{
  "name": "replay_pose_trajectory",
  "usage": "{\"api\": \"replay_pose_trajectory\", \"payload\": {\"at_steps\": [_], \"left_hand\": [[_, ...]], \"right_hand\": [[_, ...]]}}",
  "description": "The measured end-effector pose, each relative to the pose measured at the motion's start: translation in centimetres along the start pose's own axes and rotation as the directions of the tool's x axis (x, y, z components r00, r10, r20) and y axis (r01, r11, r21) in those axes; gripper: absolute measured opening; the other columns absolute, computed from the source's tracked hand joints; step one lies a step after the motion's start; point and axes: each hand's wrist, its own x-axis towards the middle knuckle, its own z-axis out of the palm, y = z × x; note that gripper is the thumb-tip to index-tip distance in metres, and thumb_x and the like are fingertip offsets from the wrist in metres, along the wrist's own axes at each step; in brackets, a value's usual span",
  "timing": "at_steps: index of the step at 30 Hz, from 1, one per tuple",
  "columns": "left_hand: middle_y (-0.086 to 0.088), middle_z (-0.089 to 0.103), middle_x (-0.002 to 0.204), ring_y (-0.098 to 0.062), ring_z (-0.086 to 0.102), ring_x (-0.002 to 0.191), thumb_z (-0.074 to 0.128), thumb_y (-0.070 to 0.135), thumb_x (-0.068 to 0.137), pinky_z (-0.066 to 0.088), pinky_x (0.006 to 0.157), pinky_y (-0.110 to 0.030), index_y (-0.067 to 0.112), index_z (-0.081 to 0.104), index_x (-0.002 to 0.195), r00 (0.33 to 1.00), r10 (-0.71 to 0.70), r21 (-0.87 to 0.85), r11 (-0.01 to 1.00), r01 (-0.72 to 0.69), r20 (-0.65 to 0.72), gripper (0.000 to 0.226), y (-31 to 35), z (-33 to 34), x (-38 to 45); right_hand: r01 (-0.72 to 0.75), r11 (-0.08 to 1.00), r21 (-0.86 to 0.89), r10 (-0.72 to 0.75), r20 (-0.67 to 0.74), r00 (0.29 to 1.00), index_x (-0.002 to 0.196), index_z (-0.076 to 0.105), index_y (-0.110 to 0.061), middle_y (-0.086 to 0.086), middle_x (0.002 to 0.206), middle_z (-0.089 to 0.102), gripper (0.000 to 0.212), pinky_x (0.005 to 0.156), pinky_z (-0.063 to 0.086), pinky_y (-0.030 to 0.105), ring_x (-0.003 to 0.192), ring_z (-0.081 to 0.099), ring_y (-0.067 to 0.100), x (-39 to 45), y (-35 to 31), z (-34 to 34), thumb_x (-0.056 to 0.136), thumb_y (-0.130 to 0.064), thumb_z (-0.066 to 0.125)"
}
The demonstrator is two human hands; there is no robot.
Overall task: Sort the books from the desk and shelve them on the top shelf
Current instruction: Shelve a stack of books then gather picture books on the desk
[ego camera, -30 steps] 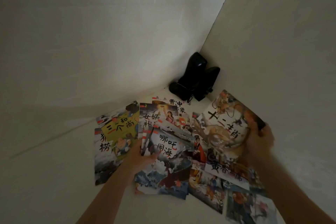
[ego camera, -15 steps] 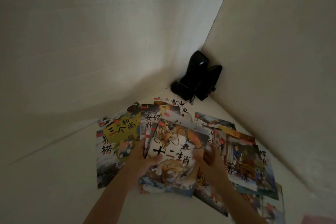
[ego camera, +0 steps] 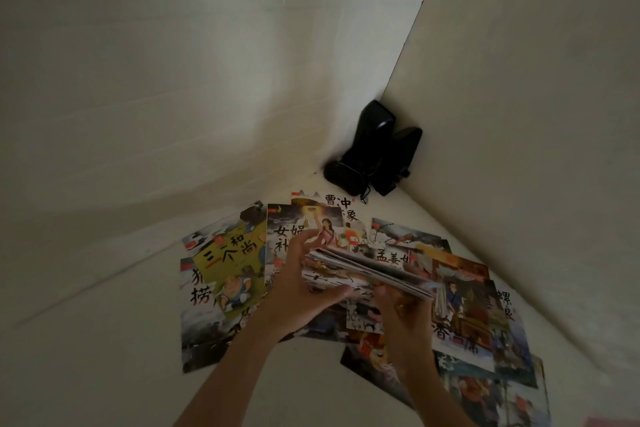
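Head view, white desk (ego camera: 104, 340) corner, walls (ego camera: 173, 62), scattered books (ego camera: 228, 263), black speakers (ego camera: 375, 149)

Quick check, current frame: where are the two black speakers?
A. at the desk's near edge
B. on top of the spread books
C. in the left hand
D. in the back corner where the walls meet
D: the black speakers stand against the wall corner, beyond the spread books; both hands hold a small stack of books.

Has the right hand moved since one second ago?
Yes. The right hand has swung left, away from the right-hand wall, and now grips the small book stack with the left hand, below the black speakers.
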Motion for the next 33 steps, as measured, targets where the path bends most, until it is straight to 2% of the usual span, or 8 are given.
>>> {"api": "replay_pose_trajectory", "payload": {"at_steps": [3, 6, 11, 17, 20, 25, 27, 33], "left_hand": [[0.009, 0.060, 0.114, -0.003, 0.061, 0.102, 0.080, 0.040, 0.072, 0.052, 0.082, -0.017, 0.041, 0.040, 0.127, 0.999, 0.011, -0.129, 0.992, -0.017, -0.049, 0.068, 1.1, 0.8, 0.4], [0.002, 0.062, 0.091, 0.001, 0.060, 0.078, 0.060, 0.062, 0.079, 0.048, 0.072, -0.012, 0.026, 0.056, 0.109, 0.972, 0.005, -0.206, 0.977, -0.056, -0.237, 0.048, 2.8, 1.7, 1.2], [0.002, 0.045, 0.063, -0.011, 0.042, 0.055, 0.048, 0.041, 0.096, 0.039, 0.054, -0.019, 0.012, 0.055, 0.084, 0.873, -0.151, -0.193, 0.979, 0.067, -0.463, 0.032, 4.3, 3.8, 2.6], [0.027, 0.046, 0.102, 0.012, 0.045, 0.091, 0.046, 0.043, 0.097, 0.040, 0.084, -0.017, 0.042, 0.050, 0.109, 0.917, -0.258, -0.338, 0.929, 0.149, -0.305, 0.012, 5.3, 3.7, 2.4], [0.027, 0.039, 0.123, 0.018, 0.038, 0.104, 0.050, 0.049, 0.091, 0.024, 0.105, -0.029, 0.040, 0.037, 0.133, 0.945, -0.281, -0.428, 0.884, 0.186, -0.169, 0.045, 4.6, 2.9, 1.4], [0.015, 0.054, 0.122, -0.003, 0.055, 0.113, 0.073, 0.031, 0.083, 0.043, 0.092, -0.015, 0.039, 0.037, 0.128, 0.988, -0.068, 0.006, 0.998, 0.070, -0.137, 0.058, -0.7, 1.5, -0.1], [0.013, 0.058, 0.117, -0.008, 0.059, 0.106, 0.064, 0.024, 0.090, 0.047, 0.084, -0.015, 0.033, 0.043, 0.126, 0.970, -0.031, 0.166, 0.983, 0.073, -0.241, 0.042, -1.8, 1.6, -0.4], [0.015, 0.063, 0.103, -0.001, 0.061, 0.094, 0.070, 0.026, 0.085, 0.046, 0.073, -0.010, 0.025, 0.055, 0.115, 0.954, -0.102, 0.260, 0.949, 0.178, -0.281, 0.033, -1.0, -1.8, -3.5]], "right_hand": [[-0.023, 0.992, 0.126, 0.032, -0.065, 0.997, 0.131, 0.043, -0.026, -0.003, 0.114, 0.062, 0.069, 0.080, 0.057, 0.026, 0.099, 0.065, 0.003, 0.2, -1.3, 0.7, 0.077, -0.063, 0.065], [-0.120, 0.975, 0.186, 0.147, -0.140, 0.979, 0.115, 0.058, -0.026, 0.005, 0.109, 0.067, 0.077, 0.092, 0.052, 0.050, 0.102, 0.066, 0.024, 0.6, -1.9, 1.3, 0.065, -0.084, 0.055], [-0.277, 0.926, 0.258, 0.333, -0.206, 0.920, 0.110, 0.062, -0.025, 0.001, 0.109, 0.068, 0.065, 0.098, 0.048, 0.050, 0.104, 0.064, 0.024, 1.7, -2.2, 2.1, 0.074, -0.078, 0.051], [-0.333, 0.900, 0.282, 0.398, -0.221, 0.890, 0.114, 0.059, -0.025, 0.003, 0.115, 0.065, 0.082, 0.101, 0.045, 0.052, 0.108, 0.061, 0.027, 1.9, -2.4, 2.4, 0.060, -0.086, 0.056], [-0.343, 0.915, 0.211, 0.371, -0.109, 0.922, 0.128, 0.053, -0.019, 0.005, 0.122, 0.063, 0.097, 0.101, 0.044, 0.054, 0.112, 0.060, 0.028, 1.9, -2.2, 1.6, 0.062, -0.089, 0.050], [-0.071, 0.991, -0.112, 0.080, 0.087, 0.993, 0.115, 0.040, -0.005, 0.007, 0.086, 0.059, 0.035, 0.070, 0.055, 0.023, 0.077, 0.062, 0.012, 1.1, -0.3, -0.3, 0.092, -0.030, 0.052], [-0.043, 0.971, -0.235, 0.048, 0.014, 0.999, 0.098, 0.046, -0.015, 0.006, 0.076, 0.056, 0.006, 0.061, 0.053, 0.031, 0.067, 0.057, 0.015, 0.3, 0.6, -0.1, 0.096, -0.018, 0.051], [-0.003, 0.930, -0.368, 0.049, 0.117, 0.992, 0.100, 0.060, -0.019, -0.002, 0.067, 0.060, 0.008, 0.053, 0.048, 0.017, 0.057, 0.058, 0.007, -1.8, -1.2, -0.5, 0.093, -0.018, 0.060]]}}
